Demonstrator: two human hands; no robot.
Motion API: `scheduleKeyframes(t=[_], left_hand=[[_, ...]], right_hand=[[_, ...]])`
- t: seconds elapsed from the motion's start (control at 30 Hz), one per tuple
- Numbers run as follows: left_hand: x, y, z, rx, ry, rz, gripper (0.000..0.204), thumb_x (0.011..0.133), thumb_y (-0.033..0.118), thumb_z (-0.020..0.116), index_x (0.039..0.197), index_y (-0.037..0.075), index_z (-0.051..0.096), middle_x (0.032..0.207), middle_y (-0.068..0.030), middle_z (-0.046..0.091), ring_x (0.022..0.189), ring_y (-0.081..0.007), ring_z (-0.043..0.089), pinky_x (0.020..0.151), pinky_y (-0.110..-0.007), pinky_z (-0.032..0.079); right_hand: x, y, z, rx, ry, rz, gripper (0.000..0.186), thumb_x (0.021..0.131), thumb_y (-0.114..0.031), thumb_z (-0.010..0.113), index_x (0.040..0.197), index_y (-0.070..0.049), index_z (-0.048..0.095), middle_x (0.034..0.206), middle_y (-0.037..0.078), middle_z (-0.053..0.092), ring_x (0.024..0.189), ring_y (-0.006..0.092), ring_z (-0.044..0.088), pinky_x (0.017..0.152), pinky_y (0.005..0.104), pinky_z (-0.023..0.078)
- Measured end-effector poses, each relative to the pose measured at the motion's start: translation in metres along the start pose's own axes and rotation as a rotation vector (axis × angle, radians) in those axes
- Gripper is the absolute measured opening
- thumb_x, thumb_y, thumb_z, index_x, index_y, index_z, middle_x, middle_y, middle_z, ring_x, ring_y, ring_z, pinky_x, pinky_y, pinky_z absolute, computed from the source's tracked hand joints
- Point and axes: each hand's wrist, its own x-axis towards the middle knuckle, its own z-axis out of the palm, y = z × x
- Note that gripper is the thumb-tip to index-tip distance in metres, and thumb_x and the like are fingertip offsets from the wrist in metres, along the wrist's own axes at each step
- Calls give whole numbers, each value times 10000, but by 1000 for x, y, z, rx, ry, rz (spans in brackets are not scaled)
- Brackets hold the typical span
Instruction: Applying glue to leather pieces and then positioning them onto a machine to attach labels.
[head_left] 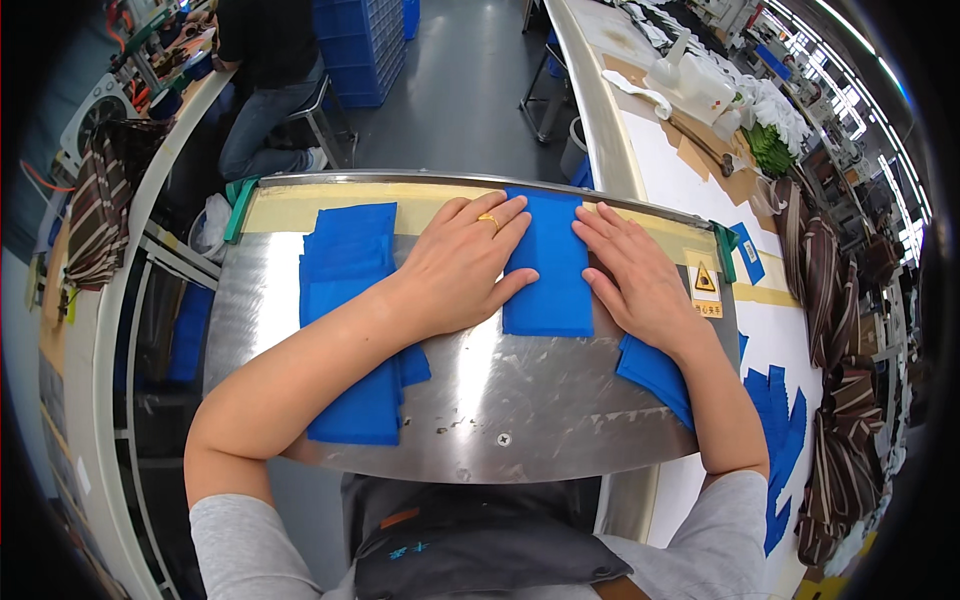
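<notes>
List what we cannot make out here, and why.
Head view:
- Left cloth pile: partly hidden by left forearm.
- Right cloth pile: partly hidden by right forearm.
- Anything beneath the middle cloth: hidden by it.
- Seated person: head cut off by top edge.

Head view: wide fisheye, left of a head-worn pair. Looks down and forward from above the near side of a metal table (560, 410), close over left hand (462, 258) and right hand (640, 278). Takes in floor (450, 105) far, seated person (268, 65) at far left, white bench (642, 152) at right. Bends straight lines at the margins.
</notes>
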Motion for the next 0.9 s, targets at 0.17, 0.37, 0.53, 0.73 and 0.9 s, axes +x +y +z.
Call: scheduleKeyframes(t=[0.17,0.37,0.53,0.73,0.9], left_hand=[[2,-3,3,8,19,-1,561,957,375,617,1334,-37,561,1450,-210,517,1361,-370,458,1131,-459,335],[3,-3,-2,25,13,-29,573,937,380,642,1326,-33,569,1439,-189,528,1345,-360,458,1131,-456,335],[0,-3,-1,19,29,-36,586,914,393,667,1326,-15,578,1429,-191,526,1347,-376,434,1131,-471,330],[0,3,-7,20,7,-109,607,887,416,694,1329,14,584,1426,-198,512,1347,-395,411,1130,-491,320],[0,4,-4,34,18,-119,614,882,414,701,1335,18,577,1432,-196,504,1357,-391,398,1133,-487,302]], right_hand=[[0,-1,-2,-1,3,31,467,975,-246,596,1382,-27,538,1488,126,495,1441,317,378,1194,451,297],[1,-1,-1,48,42,35,480,965,-284,621,1362,-24,553,1476,129,508,1432,326,388,1182,447,313],[2,0,1,36,64,32,481,960,-283,632,1354,-18,557,1459,129,523,1427,330,395,1169,443,332],[0,0,2,56,60,26,480,962,-285,631,1350,-14,554,1464,131,514,1424,338,396,1159,443,345],[-1,1,2,62,62,33,486,968,-291,622,1362,-19,540,1475,130,502,1426,333,394,1165,445,332]])
